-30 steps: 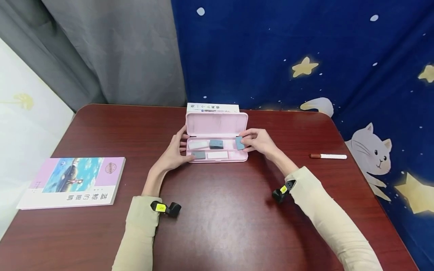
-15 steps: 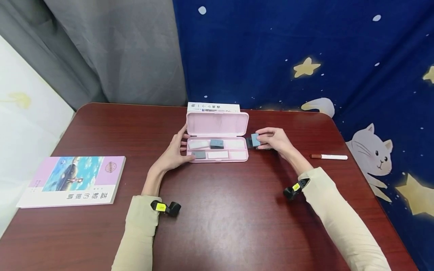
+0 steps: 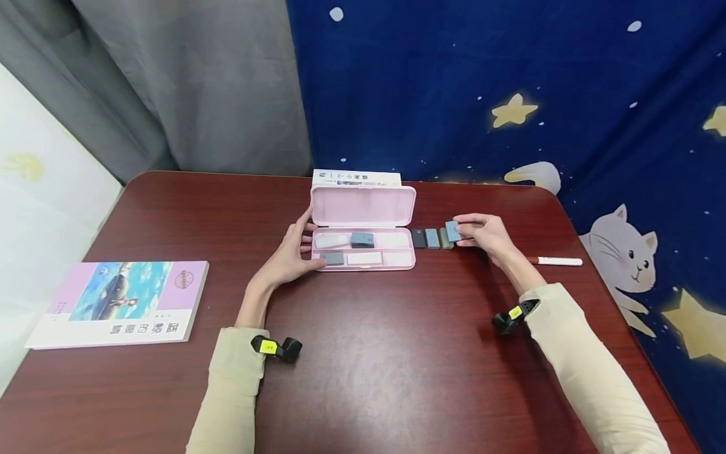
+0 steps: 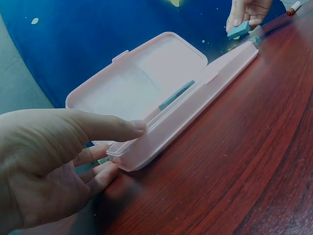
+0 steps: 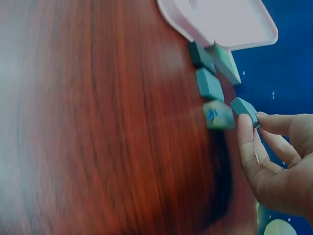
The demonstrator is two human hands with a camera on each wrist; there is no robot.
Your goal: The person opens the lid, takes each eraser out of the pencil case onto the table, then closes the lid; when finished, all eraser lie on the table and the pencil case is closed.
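Observation:
A pink pencil case [image 3: 363, 268] lies with its lid raised and holds blue-grey and white blocks in its compartments. My left hand [image 3: 286, 255] grips the case's left end, thumb over the near rim and fingers against the outer side, also seen in the left wrist view. Right of the case, my right hand [image 3: 484, 234] pinches a blue-grey eraser [image 3: 452, 231] between thumb and fingertips, held above the table. Beside the case stand a dark eraser [image 3: 418, 238], a blue eraser [image 3: 432, 238] and a greenish eraser [image 3: 443, 238] in a row; the held one partly covers the greenish one.
Behind the lid lies a white book [image 3: 356, 178], partly hidden. A second book [image 3: 119, 302] with a purple and blue cover is at the left. A marker [image 3: 558, 261] with a brown end lies beyond my right wrist, partly covered by it. Curtains hang behind the table.
My right hand has carried the blue-grey eraser out of the pencil case's right end and rightward past the row, bringing the erasers there into view. The left hand stays at the case.

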